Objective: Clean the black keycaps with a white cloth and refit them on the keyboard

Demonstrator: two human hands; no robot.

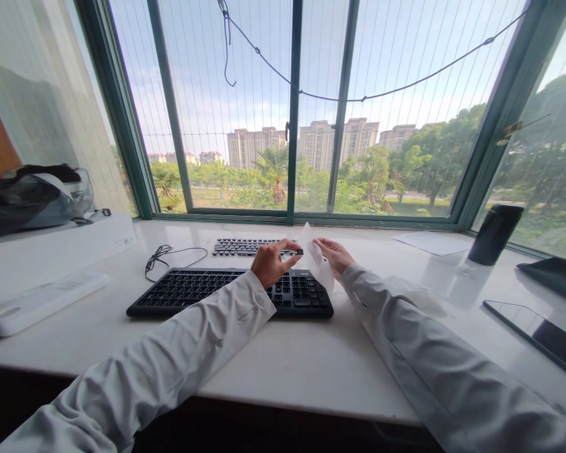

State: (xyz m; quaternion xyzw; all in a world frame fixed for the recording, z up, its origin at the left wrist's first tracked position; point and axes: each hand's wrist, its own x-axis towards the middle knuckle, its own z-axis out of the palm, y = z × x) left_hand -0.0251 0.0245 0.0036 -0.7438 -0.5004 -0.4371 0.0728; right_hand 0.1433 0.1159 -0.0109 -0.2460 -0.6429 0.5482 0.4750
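My left hand (270,263) pinches a small black keycap (300,251) between thumb and forefinger, above the right part of a black keyboard (179,294). Many of the keyboard's key positions look bare of caps. In my right hand (334,253) is a thin white tissue (317,261), gripped between thumb and fingers and hanging down beside the keyboard's right end. The keycap and the tissue are close together; whether they touch I cannot tell. Behind the keyboard, loose black keycaps (238,246) lie in rows on the white surface, partly hidden by my left hand.
A black cable (158,259) lies loosely coiled at the keyboard's back left. On the right are a dark cylindrical bottle (495,234), a paper sheet (431,242) and a phone-like dark slab (538,333). At left sit a white box (51,251) and a long white object (47,302).
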